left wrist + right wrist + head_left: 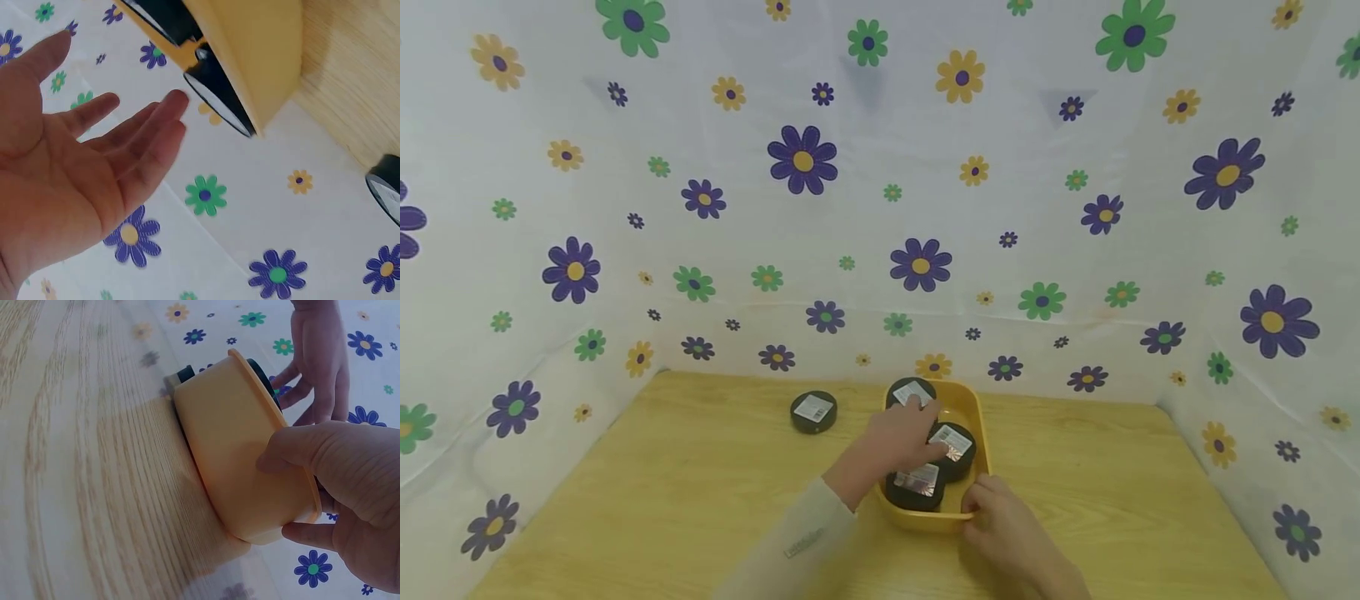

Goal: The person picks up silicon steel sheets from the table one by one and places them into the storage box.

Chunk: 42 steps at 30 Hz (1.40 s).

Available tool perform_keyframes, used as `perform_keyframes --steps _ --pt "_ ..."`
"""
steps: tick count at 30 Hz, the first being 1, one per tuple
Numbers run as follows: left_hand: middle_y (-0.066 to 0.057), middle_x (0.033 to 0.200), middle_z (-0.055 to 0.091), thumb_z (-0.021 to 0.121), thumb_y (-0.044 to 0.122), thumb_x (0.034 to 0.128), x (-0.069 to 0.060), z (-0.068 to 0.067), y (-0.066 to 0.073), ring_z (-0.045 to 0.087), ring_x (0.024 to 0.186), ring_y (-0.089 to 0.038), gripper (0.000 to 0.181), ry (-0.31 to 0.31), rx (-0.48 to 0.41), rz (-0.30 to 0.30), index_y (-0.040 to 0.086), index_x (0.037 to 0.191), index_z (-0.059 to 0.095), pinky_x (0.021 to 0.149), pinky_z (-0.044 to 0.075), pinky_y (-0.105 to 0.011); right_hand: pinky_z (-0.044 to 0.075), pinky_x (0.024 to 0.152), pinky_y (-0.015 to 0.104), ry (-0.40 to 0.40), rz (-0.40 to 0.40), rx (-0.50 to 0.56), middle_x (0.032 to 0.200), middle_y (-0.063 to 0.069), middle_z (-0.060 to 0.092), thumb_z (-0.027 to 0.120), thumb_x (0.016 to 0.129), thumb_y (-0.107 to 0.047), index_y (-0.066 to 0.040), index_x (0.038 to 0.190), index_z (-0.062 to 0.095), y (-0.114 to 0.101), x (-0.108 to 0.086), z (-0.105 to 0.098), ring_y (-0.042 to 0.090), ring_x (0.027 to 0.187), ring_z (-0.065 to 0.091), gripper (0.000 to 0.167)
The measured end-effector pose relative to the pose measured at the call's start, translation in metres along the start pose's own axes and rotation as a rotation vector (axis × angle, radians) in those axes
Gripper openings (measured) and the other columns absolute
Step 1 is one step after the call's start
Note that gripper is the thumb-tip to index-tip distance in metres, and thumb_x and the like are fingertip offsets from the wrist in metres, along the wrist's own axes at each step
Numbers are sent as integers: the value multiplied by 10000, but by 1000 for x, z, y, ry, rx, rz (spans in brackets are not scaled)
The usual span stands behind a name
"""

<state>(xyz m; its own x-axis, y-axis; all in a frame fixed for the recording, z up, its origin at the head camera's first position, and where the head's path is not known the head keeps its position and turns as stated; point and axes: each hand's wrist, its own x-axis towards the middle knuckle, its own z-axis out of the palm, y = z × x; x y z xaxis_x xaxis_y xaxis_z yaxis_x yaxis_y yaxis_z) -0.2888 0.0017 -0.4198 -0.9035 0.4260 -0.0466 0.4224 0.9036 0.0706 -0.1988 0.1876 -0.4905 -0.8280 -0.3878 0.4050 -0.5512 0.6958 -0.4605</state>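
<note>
A yellow plastic bin (982,442) stands on the table with three round black containers in it, each with a pale label on top. One black container (910,387) is at the far left corner, another (961,467) at the middle, the third (913,498) at the near end. My left hand (898,437) hovers over the bin; in the left wrist view its fingers (150,150) are spread and hold nothing. At the bin's near right corner my right hand (1011,529) grips the rim, the thumb (290,450) on the outer wall.
Left of the bin, a separate black round container (813,412) lies on the wooden table (685,475). A white flowered cloth (850,225) hangs behind the table and along both sides.
</note>
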Motion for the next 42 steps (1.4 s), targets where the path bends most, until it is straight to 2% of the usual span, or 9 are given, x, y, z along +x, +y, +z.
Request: perform_keyframes --steps 4,5,8,12,16,20,27,34,42 --pt "-133 1367 535 554 524 963 -9 -3 -13 636 1057 -299 628 74 -81 8 202 1481 407 771 560 -443 475 716 269 -23 27 3 814 -134 469 753 694 -3 -179 771 588 0 0 0 35 786 451 253" --pt "-141 1388 530 558 511 966 -12 -5 -17 630 1093 -309 623 90 -120 4 199 1484 408 814 557 -455 476 717 267 -28 29 3 819 -135 471 753 700 -6 -182 776 589 0 0 -1 34 789 451 252" --pt "-149 1389 534 569 478 970 -23 -8 -31 627 1106 -332 607 136 -204 -19 192 1483 415 841 546 -488 484 725 268 -34 37 13 829 -134 478 751 712 -4 -189 783 591 -1 0 -1 40 799 456 255" --pt "-124 1359 560 582 456 967 -36 -11 -46 629 1084 -329 584 204 -241 -70 185 1463 439 839 537 -514 486 726 257 -20 46 -2 825 -146 481 748 698 -5 -211 773 588 -1 0 -1 30 799 452 272" --pt "-133 1366 562 601 422 965 -49 -11 -59 611 1144 -334 572 258 -272 -110 148 1448 462 876 528 -529 474 721 257 -21 54 -12 819 -154 475 736 690 -14 -219 770 585 0 0 -1 32 798 445 267" --pt "-158 1350 569 604 396 966 -60 -6 -71 610 1141 -338 572 277 -289 -143 116 1444 460 871 530 -531 467 729 257 -25 60 -12 818 -155 457 725 692 -19 -216 768 579 0 -1 -1 36 806 442 256" --pt "-183 1326 578 620 363 956 -73 9 -89 630 1100 -359 585 285 -305 -207 77 1438 452 857 531 -540 470 723 254 13 7 -16 816 -163 460 738 667 -13 -216 765 577 3 -2 0 33 808 445 277" --pt "-201 1264 592 634 312 939 -79 11 -96 652 965 -339 543 299 -327 -218 58 1393 479 736 548 -520 472 732 251 -46 80 -22 825 -167 463 737 694 -49 -219 774 579 1 0 0 32 812 443 245" --pt "-211 1316 576 616 290 942 -83 13 -105 627 1090 -390 538 316 -357 -223 45 1398 473 802 539 -551 468 742 254 -74 108 -29 828 -161 459 732 713 -45 -220 785 583 0 0 -2 41 821 446 240"
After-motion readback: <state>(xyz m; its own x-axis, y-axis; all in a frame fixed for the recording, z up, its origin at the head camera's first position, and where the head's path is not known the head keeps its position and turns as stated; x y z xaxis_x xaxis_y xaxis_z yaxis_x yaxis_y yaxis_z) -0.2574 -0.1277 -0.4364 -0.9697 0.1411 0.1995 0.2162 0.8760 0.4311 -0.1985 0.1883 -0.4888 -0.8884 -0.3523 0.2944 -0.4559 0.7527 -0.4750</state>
